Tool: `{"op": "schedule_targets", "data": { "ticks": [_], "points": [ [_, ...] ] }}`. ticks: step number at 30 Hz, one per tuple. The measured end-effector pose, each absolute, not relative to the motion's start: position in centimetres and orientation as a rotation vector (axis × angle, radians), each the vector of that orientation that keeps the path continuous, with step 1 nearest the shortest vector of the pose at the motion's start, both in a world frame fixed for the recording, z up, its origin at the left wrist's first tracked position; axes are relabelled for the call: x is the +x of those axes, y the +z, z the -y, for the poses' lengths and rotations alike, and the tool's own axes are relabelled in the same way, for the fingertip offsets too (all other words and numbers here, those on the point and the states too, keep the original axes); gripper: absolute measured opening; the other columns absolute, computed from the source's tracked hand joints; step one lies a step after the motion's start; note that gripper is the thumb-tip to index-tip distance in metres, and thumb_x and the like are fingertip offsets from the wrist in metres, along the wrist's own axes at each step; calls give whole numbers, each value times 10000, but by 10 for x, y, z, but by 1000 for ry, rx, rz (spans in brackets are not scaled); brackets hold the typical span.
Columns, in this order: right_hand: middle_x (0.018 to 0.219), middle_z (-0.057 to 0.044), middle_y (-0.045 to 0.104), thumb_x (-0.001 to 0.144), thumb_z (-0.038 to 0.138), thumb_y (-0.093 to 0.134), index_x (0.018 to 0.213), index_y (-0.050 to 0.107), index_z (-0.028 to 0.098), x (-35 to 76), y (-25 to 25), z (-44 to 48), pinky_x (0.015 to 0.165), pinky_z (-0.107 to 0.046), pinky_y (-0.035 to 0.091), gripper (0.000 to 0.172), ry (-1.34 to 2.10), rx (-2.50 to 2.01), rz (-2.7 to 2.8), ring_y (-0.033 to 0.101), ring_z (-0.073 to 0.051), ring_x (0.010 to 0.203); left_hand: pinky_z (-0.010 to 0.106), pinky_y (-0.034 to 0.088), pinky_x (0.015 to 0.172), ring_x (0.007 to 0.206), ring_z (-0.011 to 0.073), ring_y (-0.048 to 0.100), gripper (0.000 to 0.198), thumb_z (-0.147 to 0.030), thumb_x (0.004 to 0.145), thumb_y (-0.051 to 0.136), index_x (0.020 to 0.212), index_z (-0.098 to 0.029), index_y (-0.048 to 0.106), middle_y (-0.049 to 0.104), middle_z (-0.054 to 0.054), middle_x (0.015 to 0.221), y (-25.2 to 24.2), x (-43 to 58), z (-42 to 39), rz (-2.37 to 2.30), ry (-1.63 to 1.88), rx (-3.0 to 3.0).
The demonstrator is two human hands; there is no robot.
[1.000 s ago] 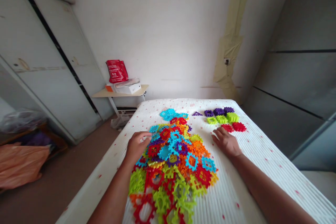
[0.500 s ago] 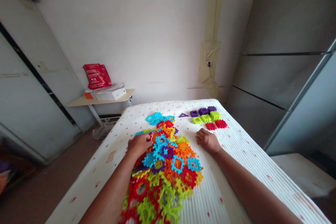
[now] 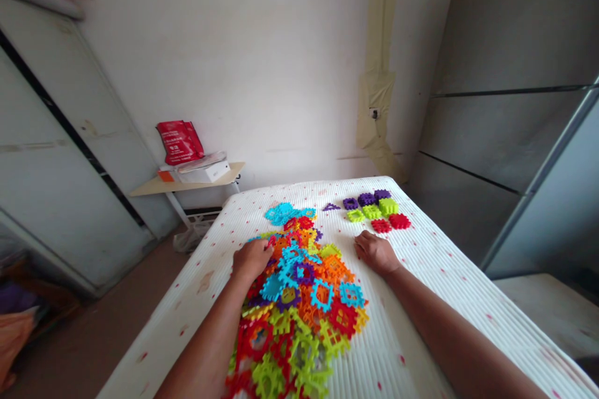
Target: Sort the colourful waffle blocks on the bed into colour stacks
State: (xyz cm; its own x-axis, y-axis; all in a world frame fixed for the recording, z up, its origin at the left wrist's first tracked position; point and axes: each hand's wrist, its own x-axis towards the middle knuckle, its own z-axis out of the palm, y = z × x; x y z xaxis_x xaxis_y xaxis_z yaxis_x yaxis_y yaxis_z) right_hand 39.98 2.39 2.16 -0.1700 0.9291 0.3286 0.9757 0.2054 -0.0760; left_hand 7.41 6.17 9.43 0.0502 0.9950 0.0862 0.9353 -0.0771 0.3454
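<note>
The red bag on the small side table carries white printing, too small and blurred to read; the white box beside it shows no legible label. No other writing can be made out.

A heap of plastic pieces in blue, orange, red, purple, yellow and green lies on the white, red-flecked mattress, stretching from mid-frame toward 6 o'clock, where its near end is cut off by the bottom edge. The left hand rests on the heap's edge at about 10 o'clock from its middle, fingers curled down among the pieces; the fingertips are hidden, so I cannot tell whether it grips one. The right hand lies on the mattress just beside the heap at about 2 o'clock, knuckles up and fingers bent under, holding nothing that can be seen.

Farther off, at 1 o'clock, sorted pieces sit in small groups: purple ones, green ones and red ones. A cluster of blue pieces lies at the heap's far tip, at 12 o'clock.
</note>
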Motion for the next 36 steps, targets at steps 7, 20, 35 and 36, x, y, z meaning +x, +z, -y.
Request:
{"op": "schedule_targets", "data": {
  "ticks": [7, 20, 35, 36],
  "points": [
    [905, -63, 609, 891, 253, 353, 892, 626, 181, 401, 24, -22, 679, -227, 405, 282, -116, -1763, 2085, 574, -141, 793, 274, 388, 629, 739, 211, 598, 285, -413, 753, 468, 855, -204, 631, 649, 26, 686, 113, 74, -60, -1771, 842, 1958],
    [1148, -114, 556, 804, 472, 564, 1203, 504, 203, 328, 55, 9, 877, -375, 483, 486, 19, -1173, 1807, 527, -230, 1070, 264, 398, 485, 508, 173, 602, 281, -468, 684, 521, 803, -218, 467, 615, -13, 563, 104, 151, -39, -1338, 895, 1638],
    [969, -71, 581, 785, 341, 582, 1120, 519, 195, 321, 59, 6, 781, -328, 483, 371, 80, -1345, 1629, 562, -198, 879, 281, 439, 617, 664, 171, 583, 211, -415, 733, 517, 705, -209, 480, 579, 8, 664, 91, 187, -34, -1248, 1028, 1830],
    [988, -78, 582, 782, 335, 584, 1124, 524, 187, 326, 59, 3, 800, -326, 475, 377, 45, -1382, 1635, 556, -203, 908, 289, 448, 660, 717, 179, 600, 220, -424, 732, 530, 758, -208, 500, 611, 23, 723, 93, 184, -34, -1252, 1045, 1833]
  ]
}}
